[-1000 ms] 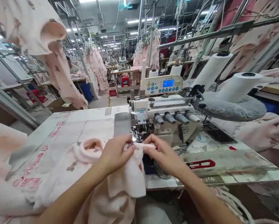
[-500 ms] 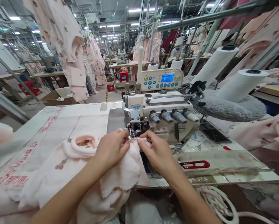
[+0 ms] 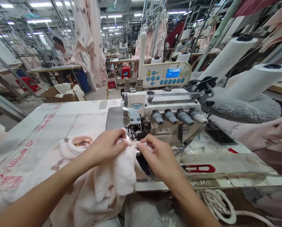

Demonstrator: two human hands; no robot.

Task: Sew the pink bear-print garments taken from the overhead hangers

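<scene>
A pale pink fleece garment (image 3: pixel 117 176) with small brown motifs lies over the table's front edge, its edge up at the needle area of the white sewing machine (image 3: pixel 164 116). My left hand (image 3: pixel 110 146) pinches the fabric edge just left of the presser foot (image 3: pixel 132 134). On the right of the foot, my right hand (image 3: pixel 156 151) is closed, thumb against forefinger, on the same edge. Between the two hands a short stretch of fabric runs in front of the foot. The garment's round neck opening (image 3: pixel 81 141) rests behind my left forearm.
Red thread snips (image 3: pixel 200 168) lie on the table right of my right hand. White thread cones (image 3: pixel 228 56) stand behind the machine at the right. Coiled fabric strips (image 3: pixel 218 205) hang below the table edge. Across the aisle, a person (image 3: pixel 62 50) sits at another machine.
My left hand has shifted slightly left and the fabric with it, leaving a wider gap between the hands. The view has turned a little, and a person now shows at the back left.
</scene>
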